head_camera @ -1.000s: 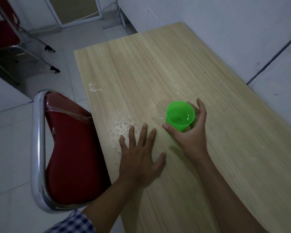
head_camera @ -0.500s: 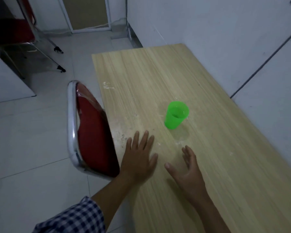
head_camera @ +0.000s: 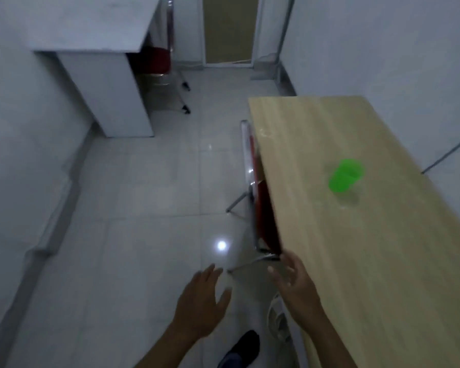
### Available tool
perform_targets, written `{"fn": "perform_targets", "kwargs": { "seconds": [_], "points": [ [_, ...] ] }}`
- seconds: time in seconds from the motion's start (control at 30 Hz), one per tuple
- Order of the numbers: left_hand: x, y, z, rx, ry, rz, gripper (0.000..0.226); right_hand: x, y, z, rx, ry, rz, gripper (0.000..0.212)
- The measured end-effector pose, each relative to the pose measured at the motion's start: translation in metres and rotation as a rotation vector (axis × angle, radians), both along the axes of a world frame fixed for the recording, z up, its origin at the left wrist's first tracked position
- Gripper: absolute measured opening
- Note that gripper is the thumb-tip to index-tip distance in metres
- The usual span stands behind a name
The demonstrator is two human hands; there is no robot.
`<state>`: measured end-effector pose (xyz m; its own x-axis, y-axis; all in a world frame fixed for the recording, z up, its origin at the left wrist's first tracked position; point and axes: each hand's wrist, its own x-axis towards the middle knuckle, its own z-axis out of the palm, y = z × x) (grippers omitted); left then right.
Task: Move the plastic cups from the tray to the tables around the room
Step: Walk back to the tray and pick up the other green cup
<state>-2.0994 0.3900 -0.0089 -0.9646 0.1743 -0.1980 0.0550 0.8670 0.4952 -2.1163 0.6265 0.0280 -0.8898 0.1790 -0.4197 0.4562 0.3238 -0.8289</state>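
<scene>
Head view, blurred by motion. Green cup (head_camera: 345,176) upright on wooden table (head_camera: 383,248), alone near the middle of the top, well apart from both hands. Left hand (head_camera: 201,304) over the floor (head_camera: 144,235), fingers spread wide, holding nothing. Right hand (head_camera: 296,285) at the table's near left edge, fingers loosely splayed, empty. Red chair (head_camera: 262,208) with metal frame tucked against the table's left side. Dark shoe (head_camera: 241,349) on the tiles at bottom centre. White desk (head_camera: 104,75) far left, second red chair (head_camera: 154,62) behind it. Door (head_camera: 230,27) at the back wall. Bright light spot on the tiles near the hands.
</scene>
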Motion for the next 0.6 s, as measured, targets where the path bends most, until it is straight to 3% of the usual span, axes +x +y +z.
{"fn": "perform_targets", "kwargs": {
  "seconds": [0.1, 0.23, 0.43, 0.6],
  "points": [
    [0.038, -0.051, 0.034, 0.091, -0.029, 0.162, 0.090, 0.017, -0.053, 0.026, -0.061, 0.028, 0.140, 0.068],
    [0.087, -0.111, 0.063, 0.134, 0.078, 0.319, 0.073, 0.039, -0.111, 0.050, -0.046, 0.123, 0.312, 0.036],
    [0.154, -0.171, 0.092, 0.171, 0.143, 0.574, 0.051, 0.066, -0.190, 0.074, -0.040, 0.190, 0.522, 0.037],
    [0.207, -0.204, 0.099, 0.183, 0.156, 0.765, 0.047, 0.079, -0.246, 0.081, -0.002, 0.203, 0.717, 0.037]
  ]
}}
